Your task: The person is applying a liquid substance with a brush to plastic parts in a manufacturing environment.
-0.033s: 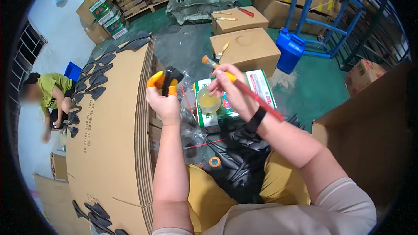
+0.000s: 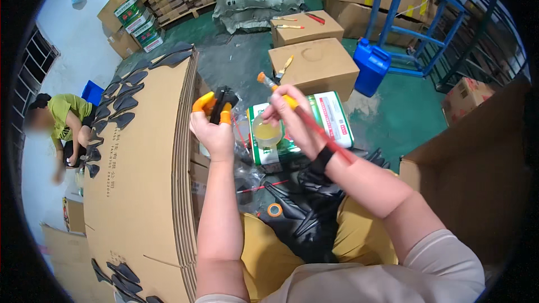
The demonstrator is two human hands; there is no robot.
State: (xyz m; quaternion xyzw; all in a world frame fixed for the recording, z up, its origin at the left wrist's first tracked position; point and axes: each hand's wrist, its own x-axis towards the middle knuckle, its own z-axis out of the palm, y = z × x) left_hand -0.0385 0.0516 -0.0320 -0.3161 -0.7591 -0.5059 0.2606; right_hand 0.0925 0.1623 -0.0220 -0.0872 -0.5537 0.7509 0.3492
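My left hand (image 2: 212, 134) wears orange covers on its thumb and a finger. It is closed round a small glossy black piece (image 2: 223, 105), held upright beside the stacked cardboard. A slim brush with a long red handle (image 2: 315, 125) is held in my right hand (image 2: 292, 113), its orange tip pointing up toward the left hand but apart from the black piece. Just beside my right fingertips is a clear cup (image 2: 267, 134) of yellowish liquid. It stands on a green and white carton (image 2: 337, 119); the fingers partly hide its rim.
Dark curved pieces (image 2: 124, 102) lie along the cardboard stack (image 2: 140, 202) at left. Black parts (image 2: 292, 207) and a tape roll (image 2: 274, 210) are before my knees. Ahead stand brown boxes (image 2: 314, 63) with brushes and a blue jug (image 2: 371, 67). A person (image 2: 70, 113) sits far left.
The red handle's end has swung slightly down and left. Both hands keep their holds, and the whole view has shifted a little.
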